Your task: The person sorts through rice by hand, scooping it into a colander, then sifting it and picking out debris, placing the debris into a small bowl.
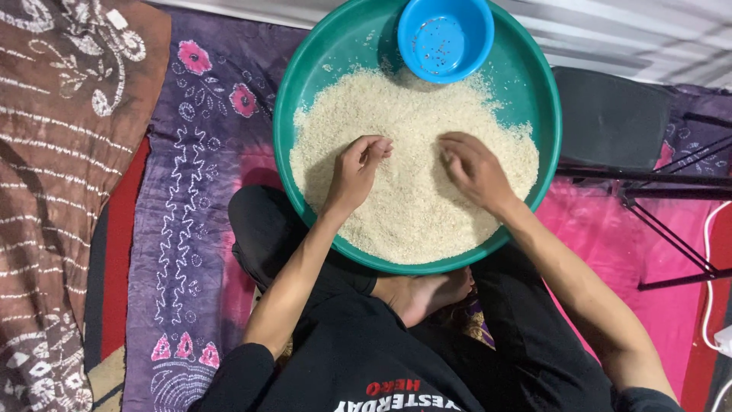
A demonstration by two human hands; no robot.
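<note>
A wide green basin (301, 84) rests on my crossed legs, filled with a spread of white rice (415, 191). A small blue bowl (444, 37) sits at the basin's far rim with a few dark specks inside. My left hand (357, 169) lies on the rice left of centre, fingers curled and pinched together at the tips. My right hand (471, 166) lies on the rice right of centre, fingers bent down into the grains. Whether either hand holds any grains is hidden.
I sit on a purple patterned cloth (191, 229) with a brown patterned cloth (53, 191) at the left. A black folding chair (610, 118) stands right of the basin over a pink cloth (648, 252). A white cable (713, 259) runs at the right edge.
</note>
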